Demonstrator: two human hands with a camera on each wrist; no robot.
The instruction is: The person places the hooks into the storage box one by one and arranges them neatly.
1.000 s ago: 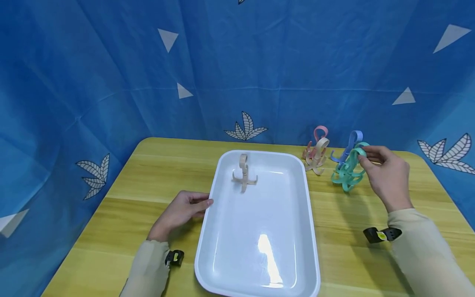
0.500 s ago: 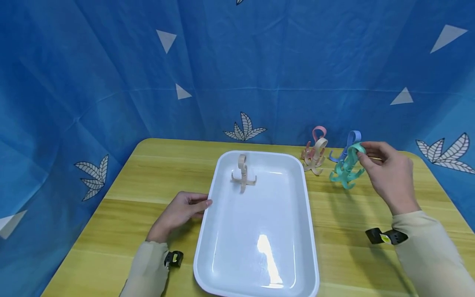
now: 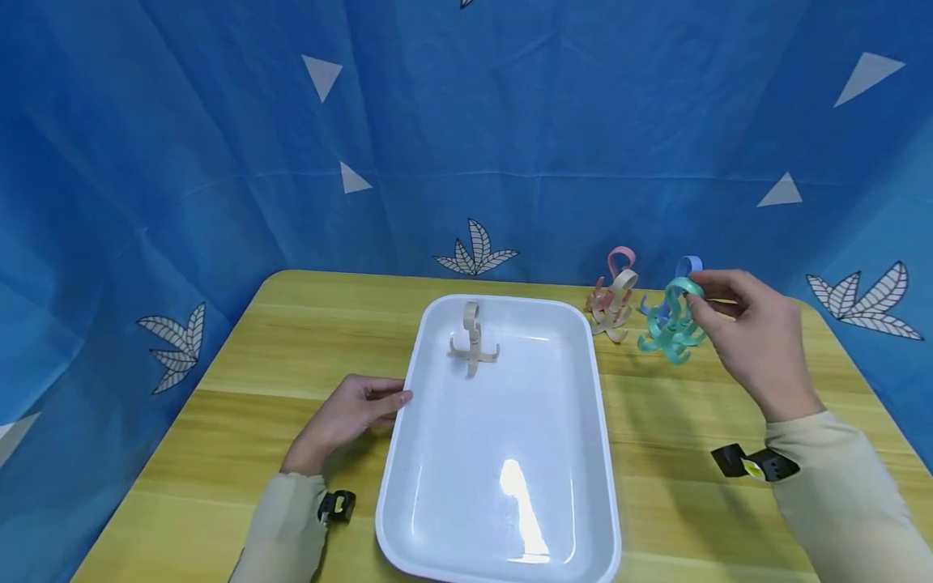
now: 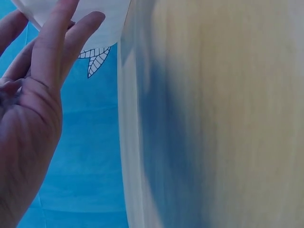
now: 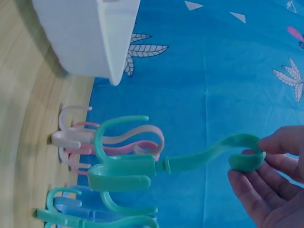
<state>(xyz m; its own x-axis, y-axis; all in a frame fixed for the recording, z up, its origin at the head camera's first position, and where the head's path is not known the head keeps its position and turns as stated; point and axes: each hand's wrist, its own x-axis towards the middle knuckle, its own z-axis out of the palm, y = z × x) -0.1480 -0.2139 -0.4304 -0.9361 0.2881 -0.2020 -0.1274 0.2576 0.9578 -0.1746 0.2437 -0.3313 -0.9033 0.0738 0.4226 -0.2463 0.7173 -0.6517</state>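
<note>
My right hand (image 3: 754, 340) pinches the curled top of a green four-claw hanging hook (image 5: 190, 161). Its claws hang down in the head view, with the hook off the table beside the others. A second green hook (image 5: 61, 218) lies low in the right wrist view, largely overlapped in the head view. Close by it is a blue hook (image 3: 688, 265), partly hidden. At the left rim of the white tray (image 3: 389, 478), my left hand (image 3: 350, 417) holds the edge, thumb over the rim and fingers against the outside. One beige hook (image 3: 473, 355) stands inside the tray's far left corner.
A second beige hook (image 3: 623, 283) and a pink hook (image 3: 619, 257) stand together just right of the tray's far corner. The wooden table (image 3: 291, 340) ends at a blue patterned cloth (image 3: 408, 121) hanging behind.
My right hand has lifted the green hook away from the other hooks and moved it slightly up and left. The left hand stays at the tray rim.
</note>
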